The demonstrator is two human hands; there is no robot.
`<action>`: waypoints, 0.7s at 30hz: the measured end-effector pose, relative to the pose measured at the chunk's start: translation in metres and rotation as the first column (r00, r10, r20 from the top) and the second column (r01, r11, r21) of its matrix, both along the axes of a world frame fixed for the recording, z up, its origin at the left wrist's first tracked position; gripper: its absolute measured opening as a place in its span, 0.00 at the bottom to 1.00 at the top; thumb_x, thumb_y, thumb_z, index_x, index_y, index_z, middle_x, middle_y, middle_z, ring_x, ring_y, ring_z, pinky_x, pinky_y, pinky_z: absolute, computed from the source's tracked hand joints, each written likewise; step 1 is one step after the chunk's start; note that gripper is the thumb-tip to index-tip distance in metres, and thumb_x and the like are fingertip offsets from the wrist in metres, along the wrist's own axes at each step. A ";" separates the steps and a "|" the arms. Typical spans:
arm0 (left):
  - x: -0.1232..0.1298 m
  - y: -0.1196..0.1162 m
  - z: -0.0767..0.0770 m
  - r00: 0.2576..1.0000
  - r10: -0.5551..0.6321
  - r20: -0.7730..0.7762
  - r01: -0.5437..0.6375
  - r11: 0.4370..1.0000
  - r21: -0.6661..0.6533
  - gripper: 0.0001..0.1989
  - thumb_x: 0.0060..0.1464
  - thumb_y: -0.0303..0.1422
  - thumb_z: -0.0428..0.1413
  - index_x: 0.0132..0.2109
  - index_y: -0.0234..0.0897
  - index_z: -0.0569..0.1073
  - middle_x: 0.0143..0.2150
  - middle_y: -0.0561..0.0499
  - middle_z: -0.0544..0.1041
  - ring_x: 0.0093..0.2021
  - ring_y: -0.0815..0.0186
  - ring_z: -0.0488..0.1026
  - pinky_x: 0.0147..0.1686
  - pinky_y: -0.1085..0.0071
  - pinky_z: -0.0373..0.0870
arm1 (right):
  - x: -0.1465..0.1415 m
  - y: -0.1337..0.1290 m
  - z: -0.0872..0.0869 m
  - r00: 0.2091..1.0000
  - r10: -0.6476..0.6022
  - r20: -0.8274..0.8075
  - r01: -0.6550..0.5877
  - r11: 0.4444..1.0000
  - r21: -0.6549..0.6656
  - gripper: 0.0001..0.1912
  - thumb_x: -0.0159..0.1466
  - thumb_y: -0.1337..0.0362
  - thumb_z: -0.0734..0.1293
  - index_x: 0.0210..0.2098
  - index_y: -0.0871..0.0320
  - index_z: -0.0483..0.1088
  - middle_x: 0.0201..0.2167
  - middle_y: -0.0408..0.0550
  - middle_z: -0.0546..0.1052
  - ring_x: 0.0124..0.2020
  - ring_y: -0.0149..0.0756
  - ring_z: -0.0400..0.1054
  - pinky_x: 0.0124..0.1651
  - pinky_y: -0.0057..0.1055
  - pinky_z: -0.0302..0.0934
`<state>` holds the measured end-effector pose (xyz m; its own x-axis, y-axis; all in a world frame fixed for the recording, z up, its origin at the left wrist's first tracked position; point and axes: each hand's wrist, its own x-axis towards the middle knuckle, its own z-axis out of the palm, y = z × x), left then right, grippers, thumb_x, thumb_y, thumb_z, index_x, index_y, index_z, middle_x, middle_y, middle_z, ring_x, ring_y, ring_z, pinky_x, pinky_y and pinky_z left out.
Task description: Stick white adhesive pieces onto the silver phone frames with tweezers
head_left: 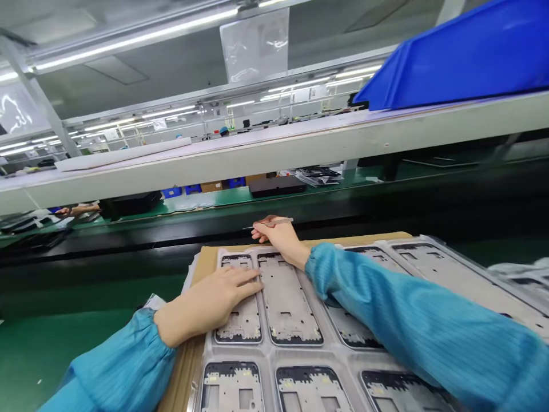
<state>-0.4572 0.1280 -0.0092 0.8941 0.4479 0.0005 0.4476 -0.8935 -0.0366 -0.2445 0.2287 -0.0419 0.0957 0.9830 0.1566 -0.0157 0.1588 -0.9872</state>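
Observation:
My left hand [214, 300] lies flat over the first phone mid-frame [246, 327] at the tray's back left. Its fingers are stretched out, and the fingertips reach the edge of the neighbouring phone mid-frame [289, 297]. Above the back edge of that second frame, my right hand [281, 236] is closed round slim metal tweezers [285, 221], whose thin tip points left. A clear plastic tray [268, 353] holds several of these grey metal frames with black ends, each in its own pocket. My right forearm covers part of the right-hand pockets.
Brown cardboard [210, 260] lies under the tray. Behind it runs a dark conveyor belt [171, 229], with a white shelf [240, 159] above. A blue bin [467, 57] stands on the shelf at right. Green bench surface [86, 343] shows at left.

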 end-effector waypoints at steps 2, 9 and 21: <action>0.001 -0.002 0.008 0.998 -0.007 -0.060 0.010 0.999 0.049 0.37 0.51 0.10 0.45 0.65 0.37 0.68 0.70 0.41 0.65 0.68 0.50 0.63 0.67 0.51 0.64 | -0.001 0.000 -0.001 1.000 0.019 -0.002 -0.019 1.000 -0.008 0.08 0.69 0.63 0.70 0.39 0.63 0.73 0.34 0.43 0.77 0.31 0.29 0.73 0.33 0.28 0.72; 0.008 -0.013 0.026 0.979 -0.030 -0.202 0.063 0.986 0.157 0.37 0.42 0.10 0.47 0.57 0.43 0.71 0.64 0.46 0.71 0.64 0.52 0.67 0.61 0.53 0.71 | -0.006 -0.005 0.000 0.998 0.050 0.025 -0.049 0.999 -0.013 0.10 0.70 0.60 0.68 0.44 0.62 0.72 0.37 0.45 0.77 0.33 0.31 0.73 0.35 0.30 0.72; 0.003 -0.001 0.034 0.942 -0.091 -0.324 0.243 0.849 0.468 0.22 0.63 0.27 0.51 0.55 0.62 0.74 0.56 0.52 0.79 0.55 0.61 0.76 0.46 0.65 0.78 | -0.010 -0.010 0.005 0.992 0.123 -0.022 -0.124 0.992 -0.033 0.11 0.71 0.59 0.68 0.46 0.61 0.72 0.39 0.45 0.77 0.33 0.31 0.73 0.35 0.31 0.72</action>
